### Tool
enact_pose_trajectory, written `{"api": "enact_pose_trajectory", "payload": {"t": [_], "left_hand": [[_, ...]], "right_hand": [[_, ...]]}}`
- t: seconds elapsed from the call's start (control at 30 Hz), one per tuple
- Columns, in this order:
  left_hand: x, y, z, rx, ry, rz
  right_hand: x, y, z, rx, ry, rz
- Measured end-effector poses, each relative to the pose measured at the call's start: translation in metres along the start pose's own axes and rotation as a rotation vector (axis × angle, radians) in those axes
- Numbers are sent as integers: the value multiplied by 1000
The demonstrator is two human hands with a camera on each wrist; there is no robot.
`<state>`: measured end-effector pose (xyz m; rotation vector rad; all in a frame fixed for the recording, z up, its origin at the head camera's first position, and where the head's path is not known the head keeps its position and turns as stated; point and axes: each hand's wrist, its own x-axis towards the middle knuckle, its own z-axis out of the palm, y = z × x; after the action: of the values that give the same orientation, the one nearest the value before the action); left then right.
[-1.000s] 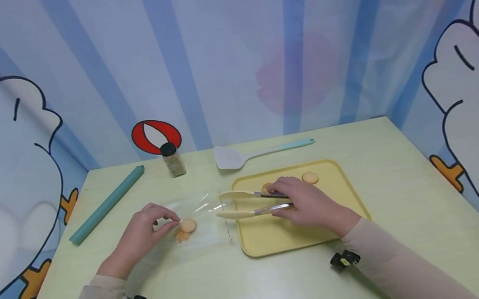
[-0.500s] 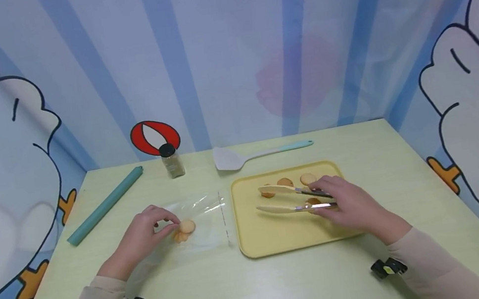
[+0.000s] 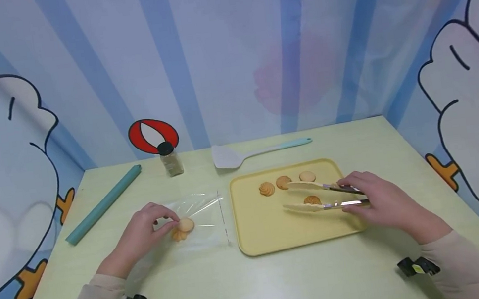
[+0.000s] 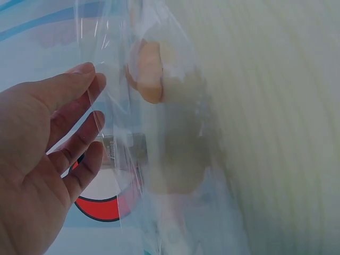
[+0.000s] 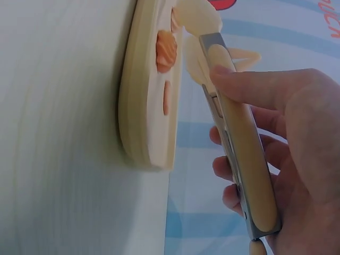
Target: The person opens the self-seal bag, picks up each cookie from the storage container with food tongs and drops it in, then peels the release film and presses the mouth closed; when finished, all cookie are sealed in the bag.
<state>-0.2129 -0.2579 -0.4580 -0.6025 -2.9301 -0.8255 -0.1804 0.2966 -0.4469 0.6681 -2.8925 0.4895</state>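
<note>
My left hand (image 3: 139, 234) pinches the edge of a clear plastic bag (image 3: 206, 228) lying on the table. Inside the bag, close to the fingertips, a round cookie (image 3: 186, 225) overlaps a flower-shaped cookie (image 3: 178, 234). The right hand (image 3: 387, 201) grips a pair of tongs (image 3: 305, 208) with cream tips and metal arms. Its tips are spread apart over the yellow tray (image 3: 273, 237), on either side of a browned cookie (image 3: 312, 200), and hold nothing. At the tray's back lie a swirl cookie (image 3: 267, 189), a browner cookie (image 3: 283, 182) and a pale round cookie (image 3: 307, 176).
Behind the tray lies a spatula (image 3: 229, 158) with a light blue handle. A black-capped jar (image 3: 171, 162) stands at the back left. Along the table's left side rests a green rod (image 3: 103, 206). A printed curtain (image 3: 228, 61) encloses the table's back and sides.
The right hand has moved right with the tongs, from the bag's mouth to the tray's right half, uncovering the cookies. The left hand stays put at the bag.
</note>
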Motion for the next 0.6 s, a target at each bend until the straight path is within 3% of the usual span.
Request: {"api": "enact_pose_trajectory", "payload": {"t": [0.33,0.6], "left_hand": [[-1,1,-1,2,1,13],[-1,1,-3,4,-2,3]], "right_hand": [[-15,16,-11,-17,-50,26],[-27,27,-14,2,-38,-10]]}}
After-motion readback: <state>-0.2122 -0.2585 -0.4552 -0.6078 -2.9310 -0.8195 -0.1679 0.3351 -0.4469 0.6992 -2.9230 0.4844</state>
